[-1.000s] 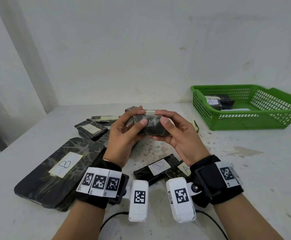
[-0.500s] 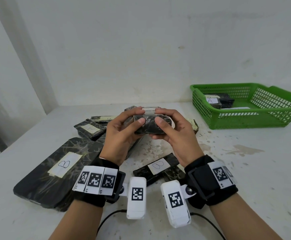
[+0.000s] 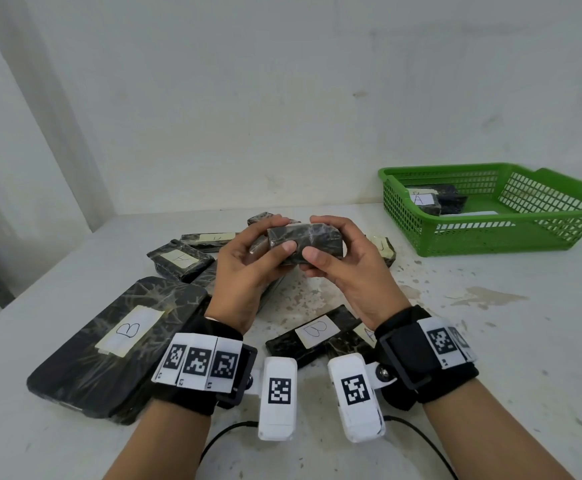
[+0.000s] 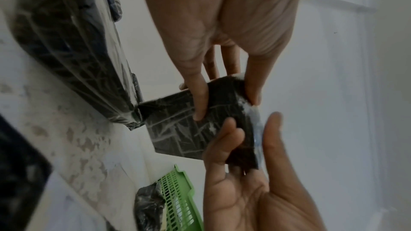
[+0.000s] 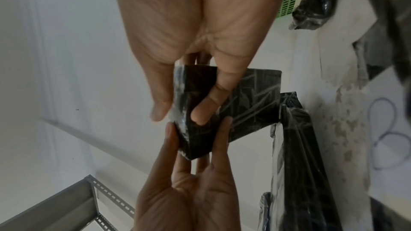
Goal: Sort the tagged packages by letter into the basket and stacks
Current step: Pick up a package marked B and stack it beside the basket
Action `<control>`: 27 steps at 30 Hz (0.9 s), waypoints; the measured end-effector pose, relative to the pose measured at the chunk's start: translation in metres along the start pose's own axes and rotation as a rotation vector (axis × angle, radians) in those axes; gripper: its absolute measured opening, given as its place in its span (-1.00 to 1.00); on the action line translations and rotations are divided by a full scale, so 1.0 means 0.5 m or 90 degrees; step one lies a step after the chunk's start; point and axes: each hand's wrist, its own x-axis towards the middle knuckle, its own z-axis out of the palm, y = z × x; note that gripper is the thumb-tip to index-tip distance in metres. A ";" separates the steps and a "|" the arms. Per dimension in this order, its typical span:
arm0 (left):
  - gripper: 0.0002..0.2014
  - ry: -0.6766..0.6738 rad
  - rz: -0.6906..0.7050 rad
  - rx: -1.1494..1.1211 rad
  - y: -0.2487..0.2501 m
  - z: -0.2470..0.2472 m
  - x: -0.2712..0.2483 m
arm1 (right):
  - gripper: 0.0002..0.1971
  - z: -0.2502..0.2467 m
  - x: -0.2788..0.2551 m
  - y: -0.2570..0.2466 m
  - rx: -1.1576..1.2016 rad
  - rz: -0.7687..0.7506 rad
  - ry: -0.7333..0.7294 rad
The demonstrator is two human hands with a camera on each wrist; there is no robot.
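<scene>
Both hands hold one small black film-wrapped package (image 3: 329, 241) above the middle of the table. My left hand (image 3: 282, 233) grips its left end, thumb on the near face and fingers over the top. My right hand (image 3: 313, 237) grips the right end the same way. Its tag is not visible in the head view. The left wrist view shows the package (image 4: 177, 129) pinched from both sides. The green basket (image 3: 490, 237) stands at the back right with a package tagged A (image 3: 424, 199) inside.
On the table lie a large package tagged B (image 3: 116, 341) at the left, a small one tagged B (image 3: 313, 332) near my wrists, one tagged A (image 3: 178, 259) behind, and several more under the hands. A wall runs along the table's far edge.
The hands have turned the package between them. The white tag that showed on its top edge has rolled out of sight. The thumbs have drawn closer together.
</scene>
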 end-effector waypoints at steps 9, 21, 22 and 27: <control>-0.74 0.007 0.004 0.016 -0.002 -0.005 0.007 | -0.61 0.000 0.001 0.002 -0.013 -0.006 0.015; -0.65 -0.051 0.004 0.003 -0.016 -0.015 0.009 | -0.53 0.006 0.000 -0.005 -0.120 -0.001 0.097; -0.66 -0.053 0.003 0.002 -0.016 -0.014 0.009 | -0.50 0.006 0.000 -0.005 -0.118 0.009 0.109; -0.85 0.015 0.027 0.067 -0.011 -0.006 0.004 | -0.26 -0.003 0.008 0.008 -0.019 0.106 0.139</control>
